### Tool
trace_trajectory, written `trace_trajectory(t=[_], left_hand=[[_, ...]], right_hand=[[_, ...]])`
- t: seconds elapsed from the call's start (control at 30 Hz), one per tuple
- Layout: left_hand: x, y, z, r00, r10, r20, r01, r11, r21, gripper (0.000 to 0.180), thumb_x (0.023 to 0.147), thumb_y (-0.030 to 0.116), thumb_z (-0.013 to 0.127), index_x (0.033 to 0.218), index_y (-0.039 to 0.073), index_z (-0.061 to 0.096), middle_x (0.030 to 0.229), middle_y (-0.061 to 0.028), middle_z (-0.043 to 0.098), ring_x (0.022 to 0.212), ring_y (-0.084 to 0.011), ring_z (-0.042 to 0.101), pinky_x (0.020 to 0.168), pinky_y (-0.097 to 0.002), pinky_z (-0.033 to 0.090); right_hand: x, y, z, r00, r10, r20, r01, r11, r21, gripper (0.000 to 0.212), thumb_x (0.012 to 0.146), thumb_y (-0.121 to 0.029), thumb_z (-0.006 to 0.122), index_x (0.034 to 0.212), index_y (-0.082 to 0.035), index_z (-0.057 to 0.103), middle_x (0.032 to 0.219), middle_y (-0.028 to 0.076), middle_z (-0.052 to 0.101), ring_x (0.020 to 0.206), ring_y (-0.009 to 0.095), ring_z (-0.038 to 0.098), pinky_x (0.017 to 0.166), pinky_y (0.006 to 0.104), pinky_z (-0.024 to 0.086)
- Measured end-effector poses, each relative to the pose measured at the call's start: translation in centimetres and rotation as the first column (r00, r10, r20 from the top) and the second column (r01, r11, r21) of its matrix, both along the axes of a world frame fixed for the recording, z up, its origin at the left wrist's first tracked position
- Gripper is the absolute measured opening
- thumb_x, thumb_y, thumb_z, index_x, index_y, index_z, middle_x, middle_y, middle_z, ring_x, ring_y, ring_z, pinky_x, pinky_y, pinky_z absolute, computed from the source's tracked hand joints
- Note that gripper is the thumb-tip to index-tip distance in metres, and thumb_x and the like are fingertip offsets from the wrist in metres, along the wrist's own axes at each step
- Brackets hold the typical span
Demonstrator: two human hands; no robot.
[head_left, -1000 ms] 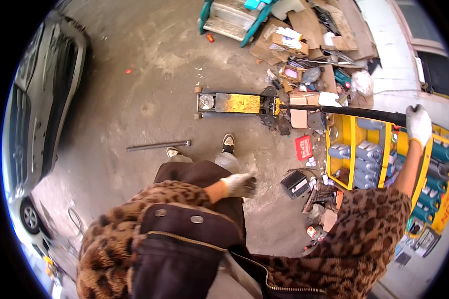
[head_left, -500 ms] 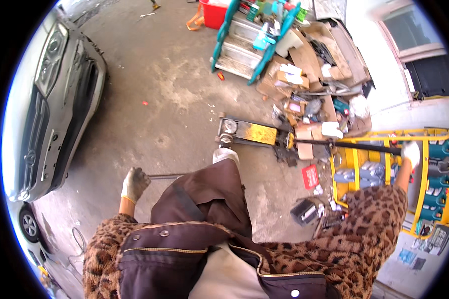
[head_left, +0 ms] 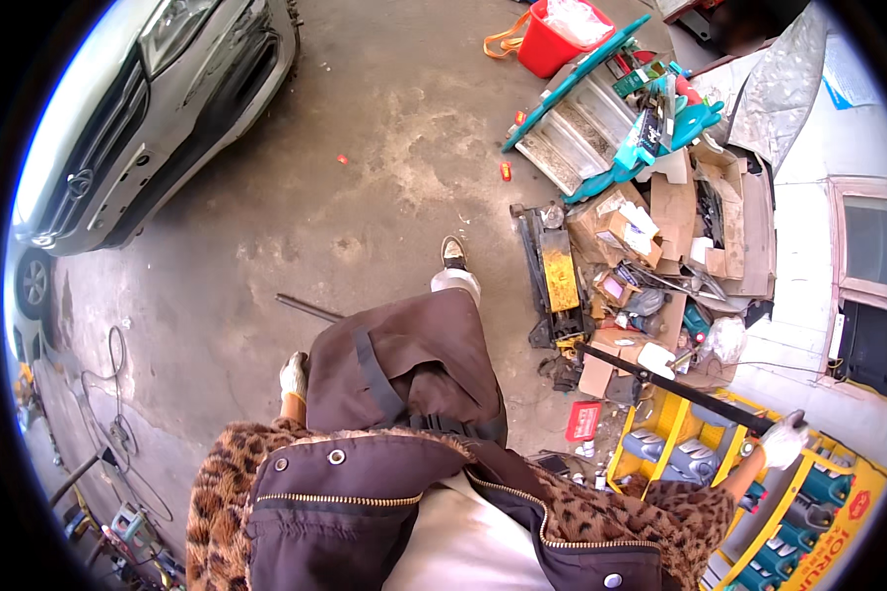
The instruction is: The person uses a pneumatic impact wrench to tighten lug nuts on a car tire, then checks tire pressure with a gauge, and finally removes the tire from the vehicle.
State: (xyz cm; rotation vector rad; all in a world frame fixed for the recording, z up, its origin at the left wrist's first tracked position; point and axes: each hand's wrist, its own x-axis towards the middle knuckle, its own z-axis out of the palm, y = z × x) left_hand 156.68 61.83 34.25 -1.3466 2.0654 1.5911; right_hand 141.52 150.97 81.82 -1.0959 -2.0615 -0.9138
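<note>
A black bar handle (head_left: 675, 384) rises toward me from a floor jack (head_left: 562, 281), and my right hand (head_left: 784, 440), in a white glove, is closed around its end. The jack, low with a yellow top plate, stands on the floor beside the heap of cardboard, its front toward the plastic step stool (head_left: 581, 133). At my left side hangs my left hand (head_left: 294, 375), also gloved, with its fingers curled and nothing seen in them. It is partly hidden by my dark brown clothing. A thin metal bar (head_left: 306, 307) lies on the floor ahead of that hand.
A silver car (head_left: 99, 187) stands at the left. Cardboard boxes (head_left: 675, 212) and loose parts heap up along the right wall. A red bucket (head_left: 562, 44) is behind the stool. A yellow rack (head_left: 665, 433) of bottles stands right; a hose (head_left: 118, 394) lies left.
The jack has swung from pointing left to pointing away, closer to the boxes and stool. My right hand has stayed on its handle. My view has turned left, and one foot now shows ahead.
</note>
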Motion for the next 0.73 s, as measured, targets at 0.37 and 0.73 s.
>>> trace_trajectory(t=[0.37,0.73], left_hand=[[10.4,9.4,-4.2,0.626,0.764,0.156,-0.78,0.611,0.138,0.019,0.09,0.018,0.063,0.1,0.002,0.061,0.07,-0.0057,0.06,0.056,-0.0158,0.056,0.049,-0.0302,0.045],[13.5,6.2,-8.2,0.841,0.465,0.275,-0.48,0.877,-0.015,0.024,0.096,0.02,0.062,0.111,0.001,0.065,0.086,-0.0058,0.068,0.071,-0.0133,0.062,0.065,-0.0295,0.051]], right_hand=[[-6.4,-7.7,1.6,0.88,-0.073,0.468,0.055,0.997,0.051,0.025,0.093,-0.03,0.059,0.093,-0.007,0.069,0.091,0.016,0.067,0.085,0.036,0.065,0.077,0.0502,0.052],[-11.0,-53.8,-56.2,-0.272,0.95,0.155,0.266,0.229,-0.936,0.023,0.085,-0.02,0.064,0.102,-0.005,0.068,0.099,0.02,0.07,0.094,0.04,0.066,0.083,0.0442,0.052]])
